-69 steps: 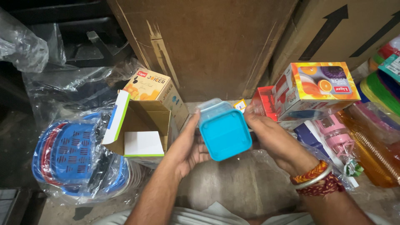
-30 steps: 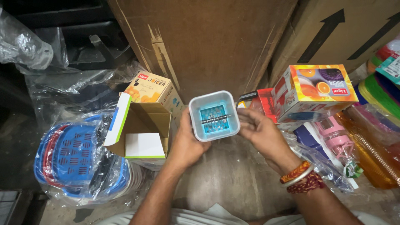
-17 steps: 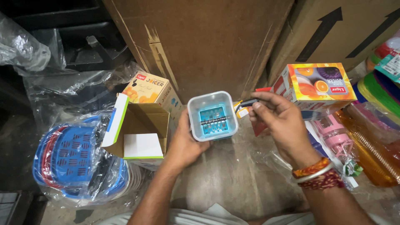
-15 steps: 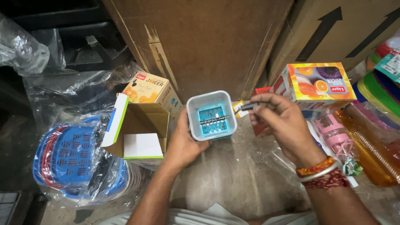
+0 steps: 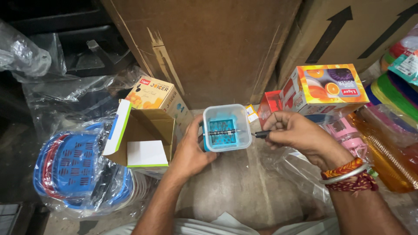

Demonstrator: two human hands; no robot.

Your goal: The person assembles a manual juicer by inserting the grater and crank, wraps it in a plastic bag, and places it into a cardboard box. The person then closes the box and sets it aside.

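floor (image 5: 230, 182) | open carton (image 5: 141, 139) | bagged baskets (image 5: 74, 169) | juicer box (image 5: 324, 89)

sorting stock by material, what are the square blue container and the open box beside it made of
Square container: looks like plastic, translucent pale walls with a blue perforated inside and a thin metal-looking rod across it. Open box: cardboard, raw brown inside, glossy white and green printed flap.
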